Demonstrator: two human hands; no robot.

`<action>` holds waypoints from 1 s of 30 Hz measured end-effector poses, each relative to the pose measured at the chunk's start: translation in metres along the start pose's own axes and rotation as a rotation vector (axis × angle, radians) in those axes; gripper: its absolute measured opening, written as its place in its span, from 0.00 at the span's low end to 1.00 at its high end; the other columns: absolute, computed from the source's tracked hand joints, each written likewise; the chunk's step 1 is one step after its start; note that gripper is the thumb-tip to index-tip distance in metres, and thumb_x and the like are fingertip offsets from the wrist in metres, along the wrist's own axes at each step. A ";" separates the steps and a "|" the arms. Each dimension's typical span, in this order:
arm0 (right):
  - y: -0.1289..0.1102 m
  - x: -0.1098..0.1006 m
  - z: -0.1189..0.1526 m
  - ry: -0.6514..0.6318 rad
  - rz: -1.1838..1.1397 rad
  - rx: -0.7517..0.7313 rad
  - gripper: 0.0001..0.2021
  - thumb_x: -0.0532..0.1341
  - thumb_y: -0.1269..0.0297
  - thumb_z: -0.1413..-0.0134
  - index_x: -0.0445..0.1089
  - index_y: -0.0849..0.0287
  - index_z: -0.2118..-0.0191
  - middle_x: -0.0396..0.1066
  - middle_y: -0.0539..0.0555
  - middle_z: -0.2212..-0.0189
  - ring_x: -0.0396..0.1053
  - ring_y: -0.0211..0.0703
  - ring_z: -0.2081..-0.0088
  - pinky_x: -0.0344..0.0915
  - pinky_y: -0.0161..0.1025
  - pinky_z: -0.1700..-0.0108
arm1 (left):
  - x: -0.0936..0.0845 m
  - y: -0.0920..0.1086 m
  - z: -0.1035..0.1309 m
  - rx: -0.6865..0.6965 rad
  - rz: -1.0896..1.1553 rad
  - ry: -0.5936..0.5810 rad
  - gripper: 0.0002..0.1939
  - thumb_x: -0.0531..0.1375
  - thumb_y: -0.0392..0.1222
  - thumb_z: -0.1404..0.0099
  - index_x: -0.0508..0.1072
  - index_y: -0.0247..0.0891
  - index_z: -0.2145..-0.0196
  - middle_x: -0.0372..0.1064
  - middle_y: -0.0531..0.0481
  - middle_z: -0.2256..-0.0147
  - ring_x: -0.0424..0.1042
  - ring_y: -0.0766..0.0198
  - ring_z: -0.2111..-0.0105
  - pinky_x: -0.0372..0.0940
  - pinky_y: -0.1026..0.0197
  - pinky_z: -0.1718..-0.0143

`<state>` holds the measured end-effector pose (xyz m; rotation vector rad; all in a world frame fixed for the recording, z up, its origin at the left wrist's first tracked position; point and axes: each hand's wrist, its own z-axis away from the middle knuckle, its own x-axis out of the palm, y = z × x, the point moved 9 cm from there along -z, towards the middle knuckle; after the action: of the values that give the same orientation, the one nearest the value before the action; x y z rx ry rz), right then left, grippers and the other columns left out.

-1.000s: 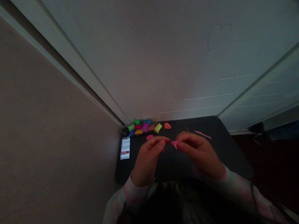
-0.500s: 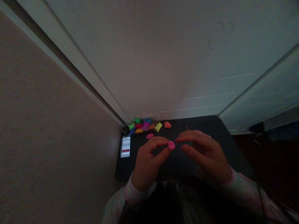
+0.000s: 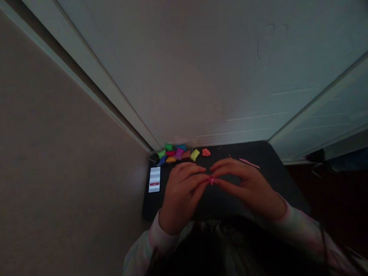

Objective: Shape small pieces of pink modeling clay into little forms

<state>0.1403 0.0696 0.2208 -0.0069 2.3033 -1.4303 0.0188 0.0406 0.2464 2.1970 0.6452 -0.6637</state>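
Note:
A small pink piece of what looks like modelling clay (image 3: 212, 180) sits between the fingertips of both hands, above the dark table. My left hand (image 3: 183, 191) pinches it from the left side. From the right, the thumb and fingers of my right hand (image 3: 245, 184) close on the same piece. Fingertips hide much of its shape. Just beyond my right hand lies a thin pink tool (image 3: 249, 163). An orange lump (image 3: 205, 152) rests on the table past the hands.
Several colourful small packets (image 3: 179, 153) are heaped at the table's back left, with a yellow packet (image 3: 195, 155) at their right end. A lit phone (image 3: 154, 179) lies along the left edge of the black table (image 3: 271, 179). A white panel (image 3: 181, 73) rises behind.
My right hand has moved left and its fingers now grip the pink piece. The piece looks narrower than its earlier round form. My left hand now covers the flat pink piece on the table.

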 end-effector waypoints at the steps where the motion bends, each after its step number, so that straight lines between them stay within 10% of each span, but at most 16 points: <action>1: 0.000 0.000 0.000 -0.007 0.024 -0.011 0.03 0.63 0.69 0.51 0.73 0.55 0.68 0.74 0.52 0.65 0.72 0.41 0.61 0.68 0.39 0.56 | 0.001 -0.002 -0.001 -0.007 0.014 -0.017 0.05 0.61 0.33 0.42 0.76 0.37 0.68 0.75 0.46 0.66 0.70 0.59 0.61 0.67 0.54 0.58; 30: 0.034 0.027 0.004 -0.154 -0.409 0.381 0.06 0.63 0.61 0.52 0.71 0.58 0.72 0.71 0.51 0.69 0.68 0.39 0.63 0.63 0.40 0.56 | 0.004 -0.002 -0.002 0.034 0.022 -0.036 0.04 0.60 0.33 0.42 0.75 0.38 0.69 0.76 0.47 0.67 0.71 0.58 0.61 0.67 0.53 0.59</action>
<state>0.1245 0.0762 0.1808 -0.4813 1.9437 -1.9740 0.0207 0.0443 0.2443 2.2153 0.5940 -0.7060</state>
